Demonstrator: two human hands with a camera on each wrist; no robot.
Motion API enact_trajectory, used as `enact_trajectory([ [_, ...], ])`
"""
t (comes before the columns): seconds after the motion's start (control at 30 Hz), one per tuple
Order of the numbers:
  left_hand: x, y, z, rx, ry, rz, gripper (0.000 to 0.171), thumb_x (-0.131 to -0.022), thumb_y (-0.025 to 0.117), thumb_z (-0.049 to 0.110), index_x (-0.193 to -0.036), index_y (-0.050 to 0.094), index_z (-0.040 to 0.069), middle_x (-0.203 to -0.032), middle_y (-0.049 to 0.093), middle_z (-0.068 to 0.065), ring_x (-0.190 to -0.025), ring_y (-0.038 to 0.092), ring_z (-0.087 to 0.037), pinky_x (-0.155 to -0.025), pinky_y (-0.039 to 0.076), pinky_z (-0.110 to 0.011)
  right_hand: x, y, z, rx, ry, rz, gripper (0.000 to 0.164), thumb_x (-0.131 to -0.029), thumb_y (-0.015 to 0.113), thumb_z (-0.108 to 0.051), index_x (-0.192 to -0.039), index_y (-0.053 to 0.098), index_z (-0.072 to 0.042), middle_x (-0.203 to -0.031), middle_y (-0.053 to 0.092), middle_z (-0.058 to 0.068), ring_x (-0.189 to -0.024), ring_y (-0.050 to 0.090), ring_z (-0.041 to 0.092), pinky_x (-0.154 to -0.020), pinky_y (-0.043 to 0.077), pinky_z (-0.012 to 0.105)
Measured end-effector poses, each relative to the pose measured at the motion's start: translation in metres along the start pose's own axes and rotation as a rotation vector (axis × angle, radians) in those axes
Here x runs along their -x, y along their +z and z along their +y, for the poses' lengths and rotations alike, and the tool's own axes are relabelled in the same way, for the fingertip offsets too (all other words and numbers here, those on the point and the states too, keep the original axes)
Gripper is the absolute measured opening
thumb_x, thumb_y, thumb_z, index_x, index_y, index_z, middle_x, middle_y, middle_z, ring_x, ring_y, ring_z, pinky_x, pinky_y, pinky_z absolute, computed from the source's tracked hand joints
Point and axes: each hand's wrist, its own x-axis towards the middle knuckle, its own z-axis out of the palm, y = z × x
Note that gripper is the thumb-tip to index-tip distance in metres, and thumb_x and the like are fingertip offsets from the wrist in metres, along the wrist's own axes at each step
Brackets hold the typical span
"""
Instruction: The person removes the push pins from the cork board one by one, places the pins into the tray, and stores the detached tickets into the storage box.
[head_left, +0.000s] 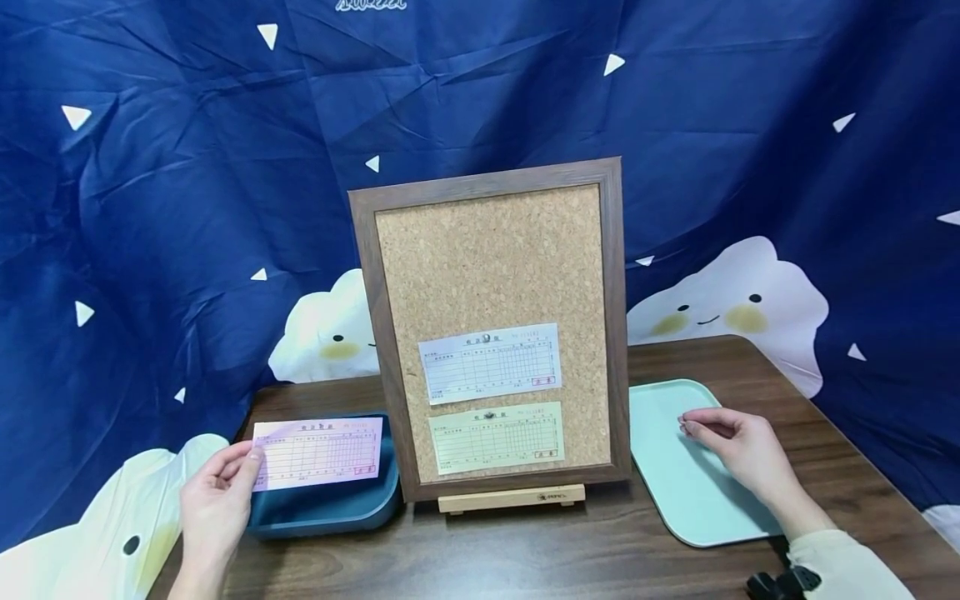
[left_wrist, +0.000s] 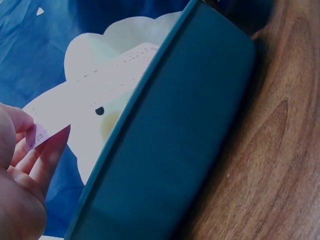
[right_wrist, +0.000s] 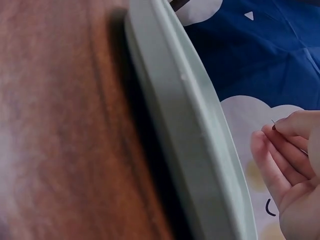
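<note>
My left hand pinches a pink receipt slip by its left end, between thumb and fingers, above a dark blue tray. The slip looks washed out in the left wrist view. Over the pale green tray, my right hand pinches a small thumbtack, whose thin point shows past the fingertips; its head is mostly hidden. Between the hands, a framed cork board carries a bluish-white slip above a yellow-green slip. A round tack sits at the upper slip's top edge.
A small wooden stand holds the board upright on the dark wood table. Behind it hangs a blue cloth with white triangles and clouds. A black device is strapped on the right wrist.
</note>
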Motion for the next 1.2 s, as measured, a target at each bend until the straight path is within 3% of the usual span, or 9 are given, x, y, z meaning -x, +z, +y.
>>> enact_trajectory([
  [0.43,-0.002,-0.002,-0.008,-0.077,-0.030,-0.049,0.024,-0.105,0.069,0.009,-0.125,0.073,-0.004,-0.078,0.064,0.032,-0.072,0.062,0.011,-0.066,0.051,-0.007,0.007,-0.001,0.005,0.054,0.043,-0.007,0.016,-0.097,0.078,-0.003,-0.110,0.080,0.007,-0.098,0.083,0.017,-0.084,0.063,-0.020,-0.071,0.052,0.006],
  [0.7,0.000,-0.004,-0.010,-0.164,-0.017,-0.094,0.024,-0.105,0.068,0.011,-0.124,0.073,-0.003,-0.080,0.062,0.035,-0.075,0.063,0.012,-0.068,0.051,-0.007,0.008,-0.002,0.006,0.066,0.043,-0.002,0.016,-0.098,0.077,-0.005,-0.110,0.081,0.005,-0.095,0.084,0.005,-0.086,0.062,-0.022,-0.071,0.053,0.006],
  [0.9,0.000,-0.006,-0.013,-0.176,-0.023,-0.100,0.025,-0.105,0.069,0.013,-0.124,0.074,-0.003,-0.082,0.061,0.036,-0.078,0.063,0.013,-0.070,0.051,-0.006,0.009,-0.003,0.005,0.073,0.040,0.004,0.016,-0.098,0.077,-0.006,-0.109,0.081,0.005,-0.096,0.084,0.006,-0.087,0.061,-0.023,-0.071,0.052,0.006],
  [1.03,-0.001,-0.008,-0.017,-0.130,-0.001,-0.094,0.025,-0.104,0.070,0.010,-0.124,0.073,-0.004,-0.085,0.064,0.034,-0.080,0.064,0.014,-0.073,0.051,-0.005,0.009,-0.004,0.006,0.070,0.056,-0.006,0.017,-0.099,0.077,-0.007,-0.111,0.081,0.005,-0.097,0.084,0.006,-0.087,0.061,-0.023,-0.071,0.052,0.006],
  [1.2,-0.002,-0.008,-0.020,0.057,0.050,-0.127,0.023,-0.104,0.068,0.001,-0.123,0.069,-0.012,-0.095,0.078,0.021,-0.085,0.076,0.005,-0.079,0.058,-0.009,0.010,-0.006,0.005,0.051,0.069,-0.010,0.019,-0.100,0.076,-0.007,-0.113,0.080,0.007,-0.095,0.083,-0.005,-0.087,0.062,-0.023,-0.071,0.053,0.007],
])
